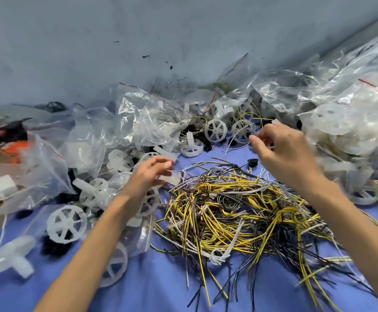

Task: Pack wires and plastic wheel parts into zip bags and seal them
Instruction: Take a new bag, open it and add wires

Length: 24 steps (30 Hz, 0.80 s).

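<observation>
A tangled pile of yellow, black and white wires (pixel 240 212) lies on the blue cloth in front of me. White spoked plastic wheels lie beyond it (pixel 216 130) and at the left (pixel 66 224). My left hand (pixel 152 172) hovers at the pile's left edge, fingers curled around a small translucent plastic piece (pixel 172 179), which is blurred. My right hand (pixel 282 149) is above the pile's far right side, thumb and fingers pinched on a thin white wire (pixel 237 137) that trails left. Empty clear zip bags with red seal lines (pixel 152 118) lie heaped at the back left.
Filled clear bags of wheel parts (pixel 352 122) are stacked at the right. More wheels and a white hub part (pixel 10 257) lie at the left. A small black ring (pixel 252 162) sits by the wires. A grey wall (pixel 138 41) rises behind.
</observation>
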Each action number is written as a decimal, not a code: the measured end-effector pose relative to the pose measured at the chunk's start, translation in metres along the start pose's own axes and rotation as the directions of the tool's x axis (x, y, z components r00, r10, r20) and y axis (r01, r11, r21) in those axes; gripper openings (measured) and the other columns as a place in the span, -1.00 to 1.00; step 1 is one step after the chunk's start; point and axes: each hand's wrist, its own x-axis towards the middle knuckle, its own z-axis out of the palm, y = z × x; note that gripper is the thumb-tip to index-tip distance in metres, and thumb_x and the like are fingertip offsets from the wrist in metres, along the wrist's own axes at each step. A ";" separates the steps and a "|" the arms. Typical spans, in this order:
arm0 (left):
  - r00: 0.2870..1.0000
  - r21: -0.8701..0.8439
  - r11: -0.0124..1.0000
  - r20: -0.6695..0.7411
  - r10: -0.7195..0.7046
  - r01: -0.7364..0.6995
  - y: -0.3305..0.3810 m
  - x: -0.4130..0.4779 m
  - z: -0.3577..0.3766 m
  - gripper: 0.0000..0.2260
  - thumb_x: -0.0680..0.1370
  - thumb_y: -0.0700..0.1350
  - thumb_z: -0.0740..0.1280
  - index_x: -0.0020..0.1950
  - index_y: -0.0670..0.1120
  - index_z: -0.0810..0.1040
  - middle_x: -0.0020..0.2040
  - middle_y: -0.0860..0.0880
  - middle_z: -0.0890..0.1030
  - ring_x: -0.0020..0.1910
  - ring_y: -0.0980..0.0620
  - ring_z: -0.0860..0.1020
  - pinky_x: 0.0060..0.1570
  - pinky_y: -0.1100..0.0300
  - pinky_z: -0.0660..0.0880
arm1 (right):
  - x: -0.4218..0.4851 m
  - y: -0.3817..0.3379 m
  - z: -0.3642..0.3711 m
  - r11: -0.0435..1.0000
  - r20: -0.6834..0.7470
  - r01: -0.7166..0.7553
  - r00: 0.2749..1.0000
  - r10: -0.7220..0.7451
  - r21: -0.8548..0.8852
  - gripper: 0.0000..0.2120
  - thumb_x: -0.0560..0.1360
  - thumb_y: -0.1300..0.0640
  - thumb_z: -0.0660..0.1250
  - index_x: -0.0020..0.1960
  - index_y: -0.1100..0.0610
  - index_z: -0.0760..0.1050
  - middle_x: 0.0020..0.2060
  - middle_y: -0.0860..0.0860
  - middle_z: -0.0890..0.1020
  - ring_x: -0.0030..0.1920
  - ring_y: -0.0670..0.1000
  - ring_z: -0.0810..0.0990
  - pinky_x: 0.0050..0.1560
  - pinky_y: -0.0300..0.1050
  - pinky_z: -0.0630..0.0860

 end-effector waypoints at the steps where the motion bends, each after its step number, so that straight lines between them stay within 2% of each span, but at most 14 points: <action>1: 0.999 -0.015 1.000 -0.030 -0.010 0.010 0.002 0.009 -0.011 -0.86 0.44 -0.01 0.32 -0.05 0.00 0.57 -0.11 0.05 0.65 -0.14 0.12 0.58 -0.15 0.23 0.43 | -0.005 -0.014 0.003 0.997 0.023 0.081 0.996 -0.081 0.007 -0.81 0.53 0.09 0.30 -0.19 0.18 0.53 -0.27 0.02 0.53 -0.25 0.03 0.47 -0.21 -0.10 0.37; 2: 0.994 0.019 1.000 -0.107 0.006 -0.004 0.003 0.019 -0.020 -0.88 0.46 -0.02 0.31 -0.05 -0.01 0.56 -0.11 0.02 0.65 -0.13 0.10 0.58 -0.15 0.21 0.43 | -0.010 -0.028 0.007 0.988 0.060 0.152 0.986 -0.153 0.020 -0.81 0.53 0.08 0.30 -0.19 0.17 0.52 -0.28 0.00 0.53 -0.26 0.02 0.48 -0.22 -0.10 0.38; 4: 0.938 0.265 0.964 -0.334 0.095 -0.003 -0.004 0.042 -0.039 -0.92 0.52 -0.08 0.30 -0.02 -0.02 0.56 0.01 -0.07 0.61 -0.02 0.01 0.56 -0.03 0.11 0.48 | -0.019 -0.053 0.018 0.968 0.168 0.243 0.953 -0.251 0.068 -0.80 0.53 0.04 0.28 -0.19 0.15 0.51 -0.29 -0.01 0.54 -0.27 0.01 0.49 -0.23 -0.08 0.42; 6: 0.844 0.578 0.802 -0.499 0.197 0.155 -0.014 0.062 -0.057 -0.84 0.53 -0.07 0.31 0.07 -0.06 0.58 0.19 -0.13 0.48 0.19 -0.09 0.44 0.23 0.03 0.39 | -0.024 -0.073 0.032 0.948 0.281 0.295 0.906 -0.316 0.116 -0.80 0.54 0.01 0.25 -0.16 0.12 0.50 -0.27 -0.03 0.55 -0.25 0.01 0.48 -0.22 -0.08 0.42; 8: 0.790 0.700 0.641 -0.567 0.231 0.315 -0.023 0.073 -0.072 -0.79 0.52 -0.02 0.31 0.11 -0.03 0.59 0.35 -0.14 0.31 0.34 -0.13 0.25 0.34 0.02 0.24 | -0.028 -0.085 0.044 0.928 0.359 0.337 0.856 -0.373 0.160 -0.81 0.55 -0.01 0.23 -0.12 0.09 0.51 -0.23 -0.04 0.53 -0.22 0.01 0.48 -0.20 -0.10 0.41; 11: 0.793 0.658 0.624 -0.601 0.099 0.421 -0.036 0.079 -0.089 -0.71 0.51 -0.06 0.26 0.23 0.01 0.51 0.48 -0.12 0.16 0.46 -0.15 0.10 0.41 -0.11 0.15 | -0.032 -0.096 0.058 0.894 0.430 0.383 0.784 -0.448 0.233 -0.82 0.55 0.04 0.23 -0.10 0.11 0.53 -0.19 -0.02 0.57 -0.18 0.04 0.52 -0.19 -0.07 0.42; 14: 0.797 0.615 0.657 -0.603 0.035 0.437 -0.042 0.084 -0.096 -0.62 0.52 -0.09 0.22 0.35 -0.08 0.41 0.39 -0.17 0.36 0.37 -0.18 0.30 0.34 -0.08 0.28 | -0.036 -0.103 0.069 0.860 0.465 0.425 0.724 -0.509 0.281 -0.81 0.54 0.07 0.24 -0.14 0.15 0.53 -0.25 -0.03 0.53 -0.23 0.07 0.52 -0.28 -0.11 0.33; 16: 0.788 0.599 0.678 -0.614 0.048 0.426 -0.042 0.086 -0.096 -0.63 0.54 -0.10 0.22 0.33 -0.17 0.39 0.29 -0.19 0.47 0.28 -0.19 0.41 0.27 -0.03 0.35 | -0.038 -0.106 0.074 0.859 0.494 0.402 0.703 -0.512 0.317 -0.79 0.54 0.07 0.24 -0.12 0.18 0.55 -0.24 0.02 0.58 -0.25 0.06 0.52 -0.25 -0.08 0.41; 21: 0.728 0.577 0.737 -0.664 0.171 0.353 -0.040 0.079 -0.083 -0.71 0.55 -0.14 0.19 0.23 -0.22 0.45 0.20 -0.19 0.51 0.21 -0.15 0.43 0.25 -0.03 0.37 | -0.040 -0.101 0.072 0.886 0.528 0.252 0.727 -0.439 0.390 -0.81 0.53 0.09 0.28 -0.17 0.19 0.55 -0.32 0.02 0.58 -0.32 0.01 0.48 -0.24 -0.04 0.44; 24: 0.707 0.607 0.761 -0.642 0.298 0.230 -0.029 0.070 -0.066 -0.67 0.54 -0.12 0.21 0.28 -0.21 0.42 0.24 -0.18 0.47 0.25 -0.12 0.37 0.31 0.00 0.30 | -0.039 -0.094 0.068 0.908 0.522 0.138 0.780 -0.346 0.396 -0.80 0.54 0.10 0.30 -0.18 0.19 0.56 -0.37 0.03 0.59 -0.36 -0.01 0.50 -0.32 -0.12 0.39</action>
